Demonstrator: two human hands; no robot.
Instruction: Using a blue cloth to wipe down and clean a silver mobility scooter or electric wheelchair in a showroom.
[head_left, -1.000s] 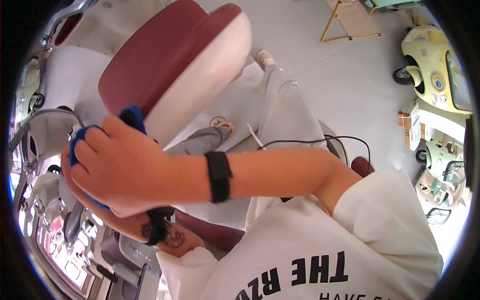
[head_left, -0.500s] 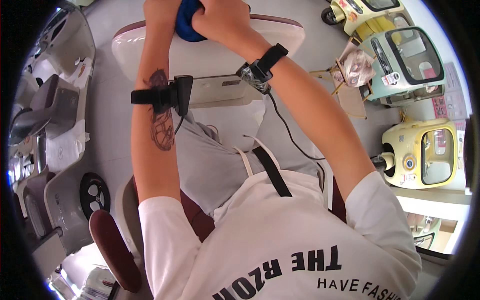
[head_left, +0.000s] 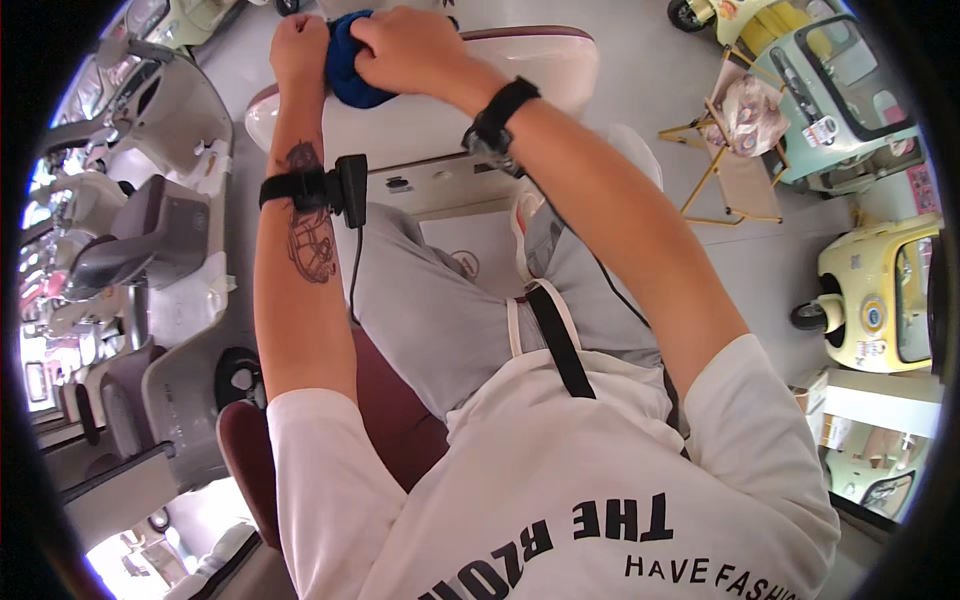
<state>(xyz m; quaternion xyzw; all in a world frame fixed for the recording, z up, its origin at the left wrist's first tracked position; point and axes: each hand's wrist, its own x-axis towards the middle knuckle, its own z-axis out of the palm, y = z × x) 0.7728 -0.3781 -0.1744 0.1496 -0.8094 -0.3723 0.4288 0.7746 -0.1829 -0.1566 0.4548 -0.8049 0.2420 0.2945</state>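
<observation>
At the top of the head view, my right hand (head_left: pixel 408 48) is closed on a bunched blue cloth (head_left: pixel 350 70). Just left of it, my left hand (head_left: pixel 299 50) is curled into a fist beside the cloth. What that fist holds, if anything, is hidden. Both hands are over the far, left part of a glossy cream body panel (head_left: pixel 430 115) with a maroon top edge. Each forearm wears a black strap with a small device and a cable.
I sit on a maroon seat (head_left: pixel 395 400) with a maroon armrest (head_left: pixel 245 460) at my left. Grey vehicles (head_left: pixel 140 235) line the left side. On the right stand a folding stand (head_left: pixel 745 185) with a plastic bag (head_left: pixel 750 112), a mint vehicle (head_left: pixel 800 100) and a yellow one (head_left: pixel 865 290).
The whole view has shifted. My hands and the blue cloth are further left along the cream panel, and more of my left fist shows, beside the cloth.
</observation>
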